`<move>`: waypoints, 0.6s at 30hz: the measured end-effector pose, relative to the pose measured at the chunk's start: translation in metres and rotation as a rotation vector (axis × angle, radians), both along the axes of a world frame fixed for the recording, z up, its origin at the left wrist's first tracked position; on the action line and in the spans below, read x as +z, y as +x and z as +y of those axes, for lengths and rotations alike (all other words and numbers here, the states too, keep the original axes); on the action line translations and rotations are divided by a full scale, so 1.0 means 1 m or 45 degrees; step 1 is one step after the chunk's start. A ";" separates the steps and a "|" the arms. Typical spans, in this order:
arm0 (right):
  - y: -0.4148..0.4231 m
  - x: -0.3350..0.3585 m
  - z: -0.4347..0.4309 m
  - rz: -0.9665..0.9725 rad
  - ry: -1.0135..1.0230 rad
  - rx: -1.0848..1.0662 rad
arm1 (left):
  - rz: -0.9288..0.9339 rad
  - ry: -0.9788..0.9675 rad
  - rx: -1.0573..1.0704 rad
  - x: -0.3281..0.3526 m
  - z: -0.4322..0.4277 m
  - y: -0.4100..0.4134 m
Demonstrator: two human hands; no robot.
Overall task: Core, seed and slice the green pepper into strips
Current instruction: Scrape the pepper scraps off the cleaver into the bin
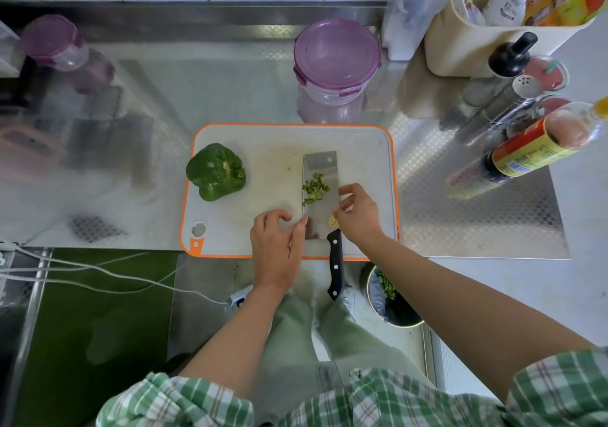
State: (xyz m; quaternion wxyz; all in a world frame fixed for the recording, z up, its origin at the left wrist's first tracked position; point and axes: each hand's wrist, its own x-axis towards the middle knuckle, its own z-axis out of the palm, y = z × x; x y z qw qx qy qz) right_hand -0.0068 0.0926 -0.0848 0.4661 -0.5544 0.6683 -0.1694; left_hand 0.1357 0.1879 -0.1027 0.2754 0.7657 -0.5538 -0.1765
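Relaxed fingers [301, 226] of the left hand [278, 244] touch one edge of the flat-lying black-handled steel cleaver [320, 193]. Bent fingers of the right hand [358, 217] meet the opposite edge; whether they grip is unclear.

Two bare forearms [237, 337] reached forward, the hands close together, side by side.
The left hand [278, 239] lay palm down, fingers loosely bent, thumb stretched toward the right. The right hand [357, 216] was arched, fingertips curled downward; whether it gripped anything was unclear.
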 end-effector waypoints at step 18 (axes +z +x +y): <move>0.015 0.001 -0.030 0.058 -0.063 0.113 | -0.270 0.394 0.042 0.007 -0.081 0.025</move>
